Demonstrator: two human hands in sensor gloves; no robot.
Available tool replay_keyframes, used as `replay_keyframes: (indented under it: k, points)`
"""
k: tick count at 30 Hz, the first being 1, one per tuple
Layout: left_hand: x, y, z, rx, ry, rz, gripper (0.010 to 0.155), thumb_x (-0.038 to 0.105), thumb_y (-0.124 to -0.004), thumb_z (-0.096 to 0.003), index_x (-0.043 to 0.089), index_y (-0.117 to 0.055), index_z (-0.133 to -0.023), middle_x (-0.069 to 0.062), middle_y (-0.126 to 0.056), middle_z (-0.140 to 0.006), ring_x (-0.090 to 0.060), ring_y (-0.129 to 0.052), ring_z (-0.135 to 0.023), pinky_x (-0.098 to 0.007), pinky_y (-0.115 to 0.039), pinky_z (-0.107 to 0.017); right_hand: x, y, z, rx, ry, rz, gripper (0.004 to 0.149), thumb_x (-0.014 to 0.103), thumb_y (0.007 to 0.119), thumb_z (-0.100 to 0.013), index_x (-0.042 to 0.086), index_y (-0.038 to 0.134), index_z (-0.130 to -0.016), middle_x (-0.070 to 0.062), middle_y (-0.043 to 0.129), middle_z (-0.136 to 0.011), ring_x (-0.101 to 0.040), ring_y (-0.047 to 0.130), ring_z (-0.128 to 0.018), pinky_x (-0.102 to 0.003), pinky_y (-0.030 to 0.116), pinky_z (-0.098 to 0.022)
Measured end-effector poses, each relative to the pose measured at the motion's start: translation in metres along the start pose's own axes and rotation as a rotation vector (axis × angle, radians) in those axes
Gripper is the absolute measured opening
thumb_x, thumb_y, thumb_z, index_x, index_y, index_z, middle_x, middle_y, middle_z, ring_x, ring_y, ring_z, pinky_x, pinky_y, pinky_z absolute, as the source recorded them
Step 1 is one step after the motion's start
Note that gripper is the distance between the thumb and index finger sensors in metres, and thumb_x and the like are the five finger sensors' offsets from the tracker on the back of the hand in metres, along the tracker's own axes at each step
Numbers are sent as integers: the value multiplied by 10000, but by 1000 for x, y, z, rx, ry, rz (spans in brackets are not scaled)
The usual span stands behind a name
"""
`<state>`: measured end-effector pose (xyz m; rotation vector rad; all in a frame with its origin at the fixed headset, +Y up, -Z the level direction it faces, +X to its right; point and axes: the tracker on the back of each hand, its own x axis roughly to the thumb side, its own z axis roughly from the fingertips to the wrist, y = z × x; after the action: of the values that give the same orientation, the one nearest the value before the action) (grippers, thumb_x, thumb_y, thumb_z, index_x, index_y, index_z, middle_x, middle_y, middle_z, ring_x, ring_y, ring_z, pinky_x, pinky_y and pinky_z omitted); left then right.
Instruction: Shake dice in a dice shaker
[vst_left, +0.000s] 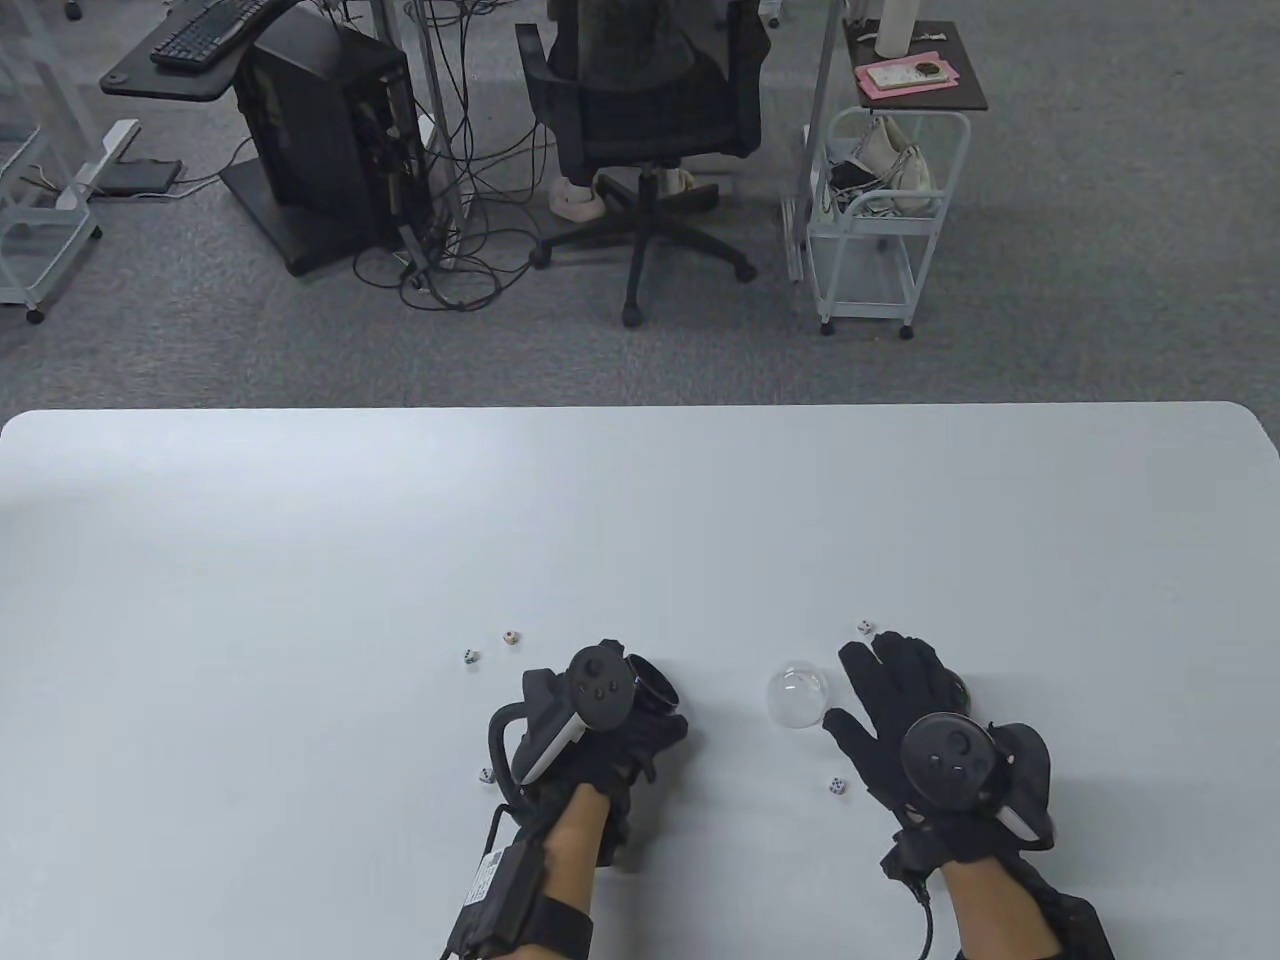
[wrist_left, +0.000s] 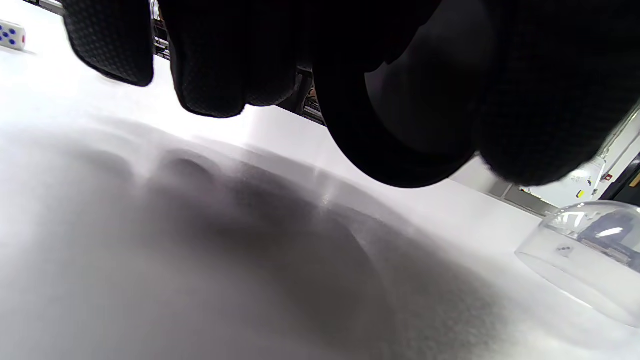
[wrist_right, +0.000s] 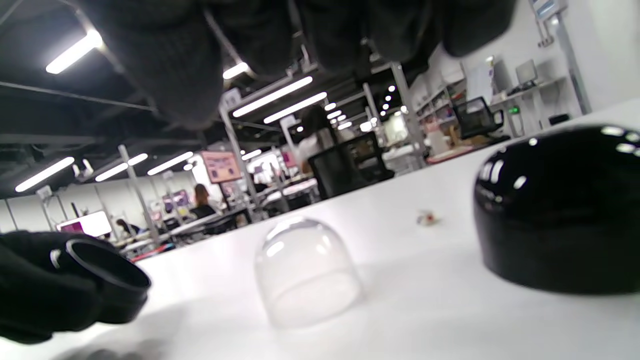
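Observation:
My left hand (vst_left: 610, 725) grips a black round shaker base (vst_left: 655, 692), held low over the table; in the left wrist view my fingers (wrist_left: 210, 60) wrap the base (wrist_left: 400, 130). A clear dome (vst_left: 797, 695) stands mouth down between my hands, also in the left wrist view (wrist_left: 585, 255) and the right wrist view (wrist_right: 305, 270). My right hand (vst_left: 880, 690) is open with fingers spread, beside the dome. A glossy black dome-shaped piece (wrist_right: 560, 210) sits just right of that hand. Several dice lie loose: two at the left (vst_left: 470, 657) (vst_left: 511, 637), one by my left wrist (vst_left: 487, 775).
More dice lie near my right hand: one beyond the fingertips (vst_left: 865, 627), one near the wrist (vst_left: 836, 786). The white table (vst_left: 300, 550) reaches far ahead and to both sides. An office chair (vst_left: 650, 120) and a cart (vst_left: 880, 210) stand beyond its far edge.

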<state>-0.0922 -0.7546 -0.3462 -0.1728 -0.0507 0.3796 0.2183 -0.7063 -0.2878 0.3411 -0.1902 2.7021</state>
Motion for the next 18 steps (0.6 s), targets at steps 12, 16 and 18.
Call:
replay_keyframes:
  k: [12,16,18]
  points:
    - [12,-19,-4,-41,-7,-19,1042,738,-895,-404,175,-364,-1101,-183,-592,-1106,-473,-665,-995,-687,-589,-676,0,2,0,27,2,-2,633,449,783,-588,219,541,-1125,-251,475,-1137,-555,464,-1037,-703,534,-702]
    - [17,-21,-4,-26,-10,-27,1042,735,-923,-377,183,-410,-1095,-174,-615,-1100,-471,-669,-995,-688,-592,-673,0,2,-1,39,3,5,632,452,781,-589,216,543,-1125,-252,476,-1137,-558,461,-1036,-703,532,-702]
    - [22,-22,-3,-29,-12,-56,1042,729,-939,-367,181,-427,-1091,-169,-633,-1094,-466,-685,-990,-688,-594,-673,1,3,-1,41,2,8,633,452,781,-588,217,543,-1125,-251,477,-1137,-558,460,-1036,-703,532,-703]
